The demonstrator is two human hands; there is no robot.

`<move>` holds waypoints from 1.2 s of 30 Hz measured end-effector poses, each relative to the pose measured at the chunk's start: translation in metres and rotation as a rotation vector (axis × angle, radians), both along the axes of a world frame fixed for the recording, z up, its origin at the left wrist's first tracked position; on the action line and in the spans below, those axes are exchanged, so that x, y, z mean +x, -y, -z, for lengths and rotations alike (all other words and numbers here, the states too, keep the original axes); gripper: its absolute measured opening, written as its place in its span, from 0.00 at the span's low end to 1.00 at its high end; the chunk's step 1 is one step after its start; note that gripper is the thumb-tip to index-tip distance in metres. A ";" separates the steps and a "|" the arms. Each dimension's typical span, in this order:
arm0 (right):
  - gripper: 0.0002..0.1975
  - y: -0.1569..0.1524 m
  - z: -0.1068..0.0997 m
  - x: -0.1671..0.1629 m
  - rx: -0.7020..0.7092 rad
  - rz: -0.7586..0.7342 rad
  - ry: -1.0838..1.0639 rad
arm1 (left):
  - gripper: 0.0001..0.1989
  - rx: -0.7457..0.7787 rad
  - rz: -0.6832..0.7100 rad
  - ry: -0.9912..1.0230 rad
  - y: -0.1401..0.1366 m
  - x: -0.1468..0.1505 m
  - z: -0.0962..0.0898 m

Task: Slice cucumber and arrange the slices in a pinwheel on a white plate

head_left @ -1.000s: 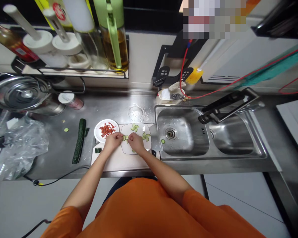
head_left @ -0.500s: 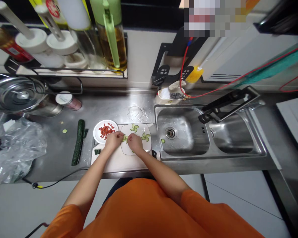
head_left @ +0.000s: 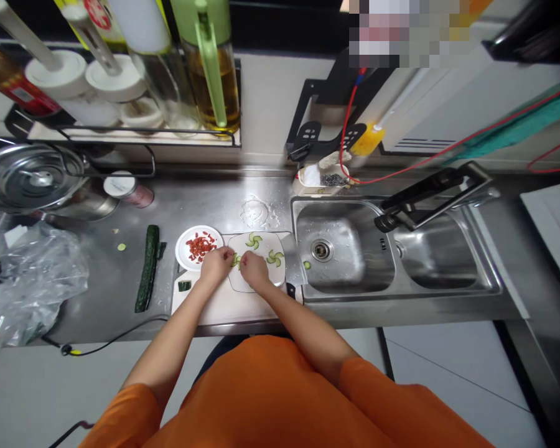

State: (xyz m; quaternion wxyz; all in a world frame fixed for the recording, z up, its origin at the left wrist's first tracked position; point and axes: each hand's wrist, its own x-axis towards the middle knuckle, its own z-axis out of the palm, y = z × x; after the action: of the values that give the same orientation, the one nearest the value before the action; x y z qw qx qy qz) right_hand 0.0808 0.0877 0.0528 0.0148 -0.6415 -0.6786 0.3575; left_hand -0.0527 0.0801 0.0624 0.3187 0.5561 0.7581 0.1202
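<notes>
A squarish white plate rests on the cutting board, with green cucumber slices set out on it in pinwheel clusters. My left hand is over the plate's left edge, its fingertips pinched by one cluster; what they hold is too small to make out. Right beside it, my right hand is closed low over the same cluster, its fingers partly hidden. A round white dish of red goji berries stands just left of the plate. A short cucumber chunk lies on the board's left part.
A long cucumber lies left of the board, near a plastic bag and a lidded pot. To the right, a knife blade with a cucumber slice borders the double sink. Condiments line a rack.
The hands stay almost in place, fingers still pinched at the left cluster. The whole view has shifted very slightly. A green piece seen by my right wrist is now hidden.
</notes>
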 end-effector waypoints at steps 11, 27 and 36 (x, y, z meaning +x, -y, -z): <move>0.08 0.001 -0.004 -0.002 -0.027 -0.092 0.113 | 0.09 -0.024 0.040 -0.055 0.001 0.002 -0.003; 0.12 0.014 0.001 0.014 0.188 -0.392 0.100 | 0.10 -0.036 0.057 -0.081 0.001 0.002 -0.004; 0.13 0.023 0.000 0.010 0.202 -0.483 0.118 | 0.10 -0.025 0.056 -0.085 0.002 0.003 -0.006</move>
State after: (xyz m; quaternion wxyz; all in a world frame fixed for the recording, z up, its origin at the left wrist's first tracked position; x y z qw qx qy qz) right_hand 0.0907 0.0652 0.0530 -0.0466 -0.4759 -0.8440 0.2430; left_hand -0.0492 0.0785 0.0684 0.2966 0.5777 0.7565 0.0779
